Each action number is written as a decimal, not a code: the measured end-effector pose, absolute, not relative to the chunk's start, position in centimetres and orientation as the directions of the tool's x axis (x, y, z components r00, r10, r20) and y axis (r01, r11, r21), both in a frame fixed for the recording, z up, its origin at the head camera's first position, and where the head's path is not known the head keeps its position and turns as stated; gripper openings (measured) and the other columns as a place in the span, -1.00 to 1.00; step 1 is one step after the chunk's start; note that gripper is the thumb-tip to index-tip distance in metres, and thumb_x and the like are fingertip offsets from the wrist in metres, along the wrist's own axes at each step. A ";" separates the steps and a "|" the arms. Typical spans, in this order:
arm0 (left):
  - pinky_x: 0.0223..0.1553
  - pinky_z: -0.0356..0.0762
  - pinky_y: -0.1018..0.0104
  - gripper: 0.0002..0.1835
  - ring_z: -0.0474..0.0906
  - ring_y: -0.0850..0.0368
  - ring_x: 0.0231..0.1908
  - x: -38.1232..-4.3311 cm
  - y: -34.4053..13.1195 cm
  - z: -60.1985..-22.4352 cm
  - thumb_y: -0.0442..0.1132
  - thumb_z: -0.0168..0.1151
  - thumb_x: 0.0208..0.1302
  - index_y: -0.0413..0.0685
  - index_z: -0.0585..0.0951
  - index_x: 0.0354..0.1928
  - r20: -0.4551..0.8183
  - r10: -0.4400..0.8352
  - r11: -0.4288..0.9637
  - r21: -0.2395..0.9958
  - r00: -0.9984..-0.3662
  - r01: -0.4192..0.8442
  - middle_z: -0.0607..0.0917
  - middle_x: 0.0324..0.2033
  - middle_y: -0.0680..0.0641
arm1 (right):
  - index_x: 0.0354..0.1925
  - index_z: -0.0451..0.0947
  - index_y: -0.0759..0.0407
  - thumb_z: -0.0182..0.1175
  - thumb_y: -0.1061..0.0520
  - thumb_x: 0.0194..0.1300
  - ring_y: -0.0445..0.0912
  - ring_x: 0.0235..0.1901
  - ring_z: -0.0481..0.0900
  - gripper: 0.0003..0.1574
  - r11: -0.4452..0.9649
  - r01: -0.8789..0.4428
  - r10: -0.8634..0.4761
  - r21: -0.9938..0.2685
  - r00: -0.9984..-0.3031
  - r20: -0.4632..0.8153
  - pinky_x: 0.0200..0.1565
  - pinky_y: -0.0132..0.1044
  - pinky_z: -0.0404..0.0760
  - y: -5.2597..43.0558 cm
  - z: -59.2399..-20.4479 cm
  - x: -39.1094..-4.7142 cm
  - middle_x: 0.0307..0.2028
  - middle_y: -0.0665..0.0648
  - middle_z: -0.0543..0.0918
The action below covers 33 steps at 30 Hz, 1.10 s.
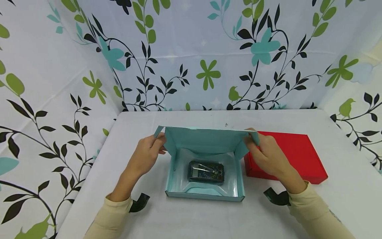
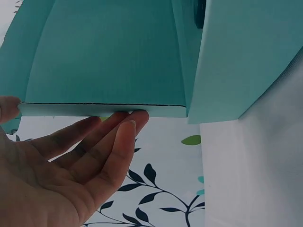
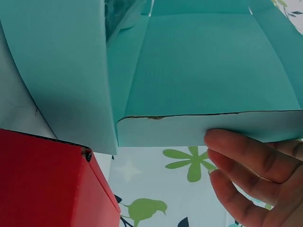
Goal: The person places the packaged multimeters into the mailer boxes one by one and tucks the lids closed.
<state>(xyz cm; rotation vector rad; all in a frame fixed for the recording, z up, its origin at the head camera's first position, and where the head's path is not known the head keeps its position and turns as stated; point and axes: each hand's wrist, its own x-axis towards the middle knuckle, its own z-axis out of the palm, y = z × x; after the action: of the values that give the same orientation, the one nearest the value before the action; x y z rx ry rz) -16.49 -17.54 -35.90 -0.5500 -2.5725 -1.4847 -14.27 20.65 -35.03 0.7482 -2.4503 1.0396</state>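
Observation:
A teal cardboard box [image 1: 206, 198] stands on the white table with its hinged lid [image 1: 209, 137] raised at the back. Inside lies a black digital multimeter [image 1: 206, 171], over clear plastic film [image 1: 231, 162]. My left hand [image 1: 146, 152] grips the lid's left side, thumb near the corner and fingers [image 2: 111, 153] under the side flap [image 2: 163, 111]. On the other side, my right hand [image 1: 268, 157] holds the lid's right end, its fingers [image 3: 246, 151] against that side flap [image 3: 165, 132]; its thumb is hidden in the right wrist view.
A closed red box [image 1: 298, 156] lies right beside the teal box, partly behind my right forearm. Black straps [image 1: 139, 202] hang from both sleeve cuffs. A patterned cloth [image 1: 185, 53] with leaves and birds surrounds the white table [image 1: 206, 220] at the back and sides.

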 end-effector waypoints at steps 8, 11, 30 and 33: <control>-0.05 0.66 -0.17 -0.50 0.76 -0.11 -0.17 -15.5 -18.1 -36.5 -0.06 -0.15 0.67 -0.23 0.59 0.31 0.259 0.273 0.476 0.800 -0.926 0.364 0.76 -0.04 -0.22 | 0.10 0.54 0.20 0.23 0.33 0.34 -0.28 -0.79 0.17 -0.64 0.600 -0.600 -0.353 -0.529 -0.792 0.498 -0.62 -0.32 0.45 20.6 -35.0 -14.0 -0.71 -0.23 0.24; -0.05 0.66 -0.14 -0.51 0.76 -0.09 -0.18 -15.3 -18.1 -36.7 -0.06 -0.15 0.67 -0.23 0.60 0.30 0.272 0.269 0.480 0.794 -0.924 0.373 0.77 -0.07 -0.20 | 0.02 0.55 0.21 0.25 0.33 0.32 -0.28 -0.79 0.16 -0.70 0.603 -0.600 -0.349 -0.526 -0.791 0.502 -0.61 -0.33 0.46 20.6 -34.9 -13.8 -0.70 -0.24 0.23; 0.00 0.65 -0.16 -0.45 0.78 -0.10 -0.15 -14.5 -17.5 -37.0 -0.09 -0.09 0.67 -0.42 0.45 0.40 0.292 0.244 0.455 0.808 -0.925 0.375 0.69 0.09 -0.34 | -0.38 0.40 0.10 0.17 0.28 0.45 -0.25 -0.81 0.17 -0.76 0.623 -0.546 -0.263 -0.560 -0.820 0.508 -0.71 -0.37 0.29 19.8 -35.1 -12.8 -0.75 -0.21 0.21; -0.01 0.66 -0.15 -0.47 0.78 -0.08 -0.16 -14.4 -17.4 -37.1 -0.09 -0.10 0.67 -0.38 0.49 0.37 0.298 0.242 0.454 0.807 -0.924 0.379 0.71 0.05 -0.32 | -0.40 0.37 0.09 0.16 0.27 0.46 -0.25 -0.81 0.17 -0.73 0.626 -0.541 -0.253 -0.562 -0.822 0.510 -0.71 -0.38 0.29 19.7 -35.1 -12.6 -0.74 -0.20 0.20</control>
<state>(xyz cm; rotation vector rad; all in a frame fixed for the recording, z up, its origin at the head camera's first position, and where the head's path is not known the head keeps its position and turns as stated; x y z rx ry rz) -14.41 -17.44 -37.12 -0.5497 -2.5568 -1.4737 -12.61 19.65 -35.10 0.6314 -2.4670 1.0349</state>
